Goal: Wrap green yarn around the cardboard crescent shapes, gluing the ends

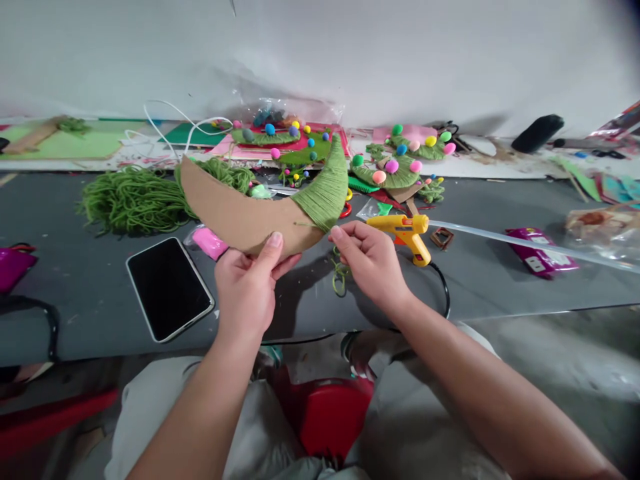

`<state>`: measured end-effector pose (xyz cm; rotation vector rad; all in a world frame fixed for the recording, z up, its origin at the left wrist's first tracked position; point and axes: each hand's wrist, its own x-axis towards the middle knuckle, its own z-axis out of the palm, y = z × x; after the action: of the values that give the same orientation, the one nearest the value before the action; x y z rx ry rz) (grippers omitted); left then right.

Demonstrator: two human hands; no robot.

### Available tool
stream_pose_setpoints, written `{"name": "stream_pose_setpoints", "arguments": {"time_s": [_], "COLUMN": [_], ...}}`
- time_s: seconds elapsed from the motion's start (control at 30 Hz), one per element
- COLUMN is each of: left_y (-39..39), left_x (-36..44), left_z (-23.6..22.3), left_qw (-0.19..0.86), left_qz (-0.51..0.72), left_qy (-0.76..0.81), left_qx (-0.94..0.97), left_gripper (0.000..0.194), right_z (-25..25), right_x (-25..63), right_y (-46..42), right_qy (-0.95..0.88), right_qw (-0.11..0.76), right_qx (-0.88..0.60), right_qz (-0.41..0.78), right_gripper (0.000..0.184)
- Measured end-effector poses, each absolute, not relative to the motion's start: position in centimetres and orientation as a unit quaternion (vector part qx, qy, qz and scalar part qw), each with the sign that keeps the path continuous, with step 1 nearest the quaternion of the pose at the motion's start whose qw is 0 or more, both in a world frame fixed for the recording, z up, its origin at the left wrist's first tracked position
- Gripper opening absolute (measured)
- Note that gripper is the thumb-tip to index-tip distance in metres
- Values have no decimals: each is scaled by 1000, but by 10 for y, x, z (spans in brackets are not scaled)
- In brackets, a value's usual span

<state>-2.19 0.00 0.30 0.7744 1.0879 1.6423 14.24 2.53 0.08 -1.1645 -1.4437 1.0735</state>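
My left hand (250, 287) grips the lower edge of a crescent-shaped piece of cardboard (240, 217), thumb in front and fingers behind. Green yarn (327, 187) is wound tightly around the crescent's right arm, up to its tip; the middle and left arm are bare brown. At the edge of the wrapping, my right hand (370, 260) pinches the yarn between thumb and fingertips. A loose loop of yarn (339, 280) dangles below those fingers. Behind my right hand lies a yellow glue gun (410, 233), and behind the crescent's left arm is a heap of green yarn (133, 200).
A tablet (170, 288) lies left of my left hand, near a pink packet (210, 243). Yarn-wrapped shapes with colourful pom-poms (393, 172) lie at the back. A purple packet (541, 252) and a clear tube (525, 243) are on the right. A red stool (335, 413) shows below.
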Motion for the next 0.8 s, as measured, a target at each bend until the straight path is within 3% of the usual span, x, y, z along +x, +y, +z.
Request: {"name": "stream_pose_setpoints", "arguments": {"time_s": [0.8], "left_y": [4], "left_x": [-26], "left_z": [3], "left_qw": [534], "left_qz": [679], "left_qy": [423], "left_qx": [274], "left_gripper": [23], "right_z": [-3], "right_x": [141], "right_y": [24], "right_qy": [-604], "right_qw": [481], "right_qx": [-459], "right_qz": [440], "right_gripper": [26]}}
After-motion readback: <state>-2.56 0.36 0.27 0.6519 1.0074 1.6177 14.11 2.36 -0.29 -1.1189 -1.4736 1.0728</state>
